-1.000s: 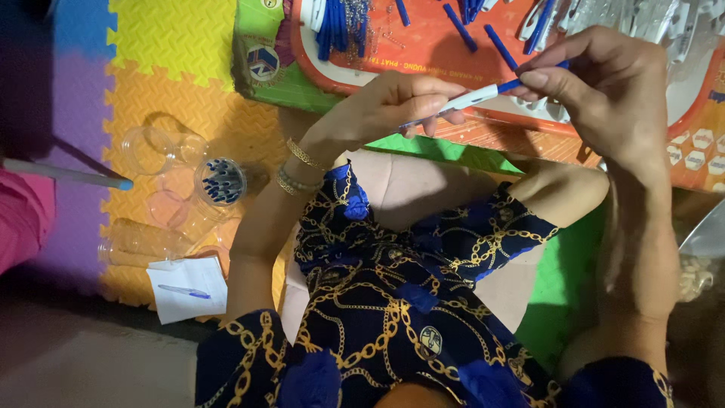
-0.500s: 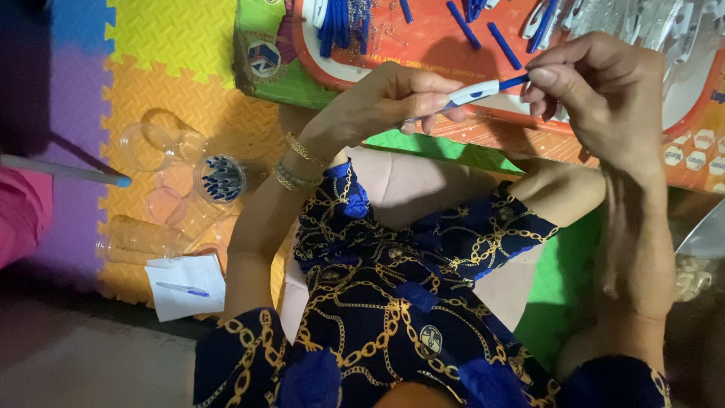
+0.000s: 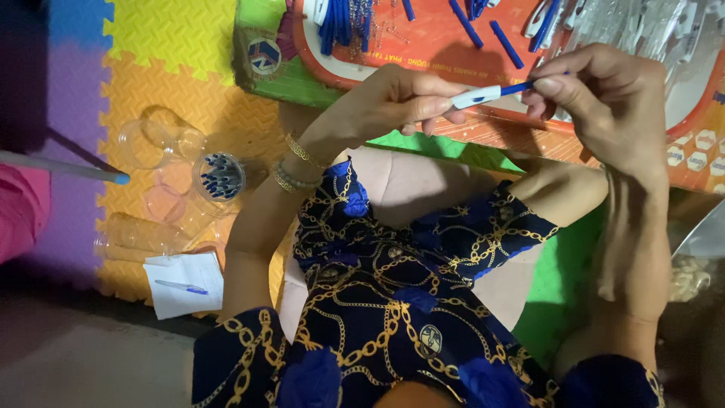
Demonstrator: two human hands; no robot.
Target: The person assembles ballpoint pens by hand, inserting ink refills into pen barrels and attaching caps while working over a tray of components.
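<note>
Hands meet over the lap, above the orange tray edge. Left hand has fingers pinched on the white barrel of a pen; right hand has fingertips clamped on its blue end, approx level w/ the left. Loose blue pen parts lie in the tray. Clear cup, prob. holding blue caps, stands on the foam mat at left, near a paper slip.

Scene lit brightest toward 12 o'clock; corners at 7 and 5 o'clock fell dark; soft blur throughout, no glare.
</note>
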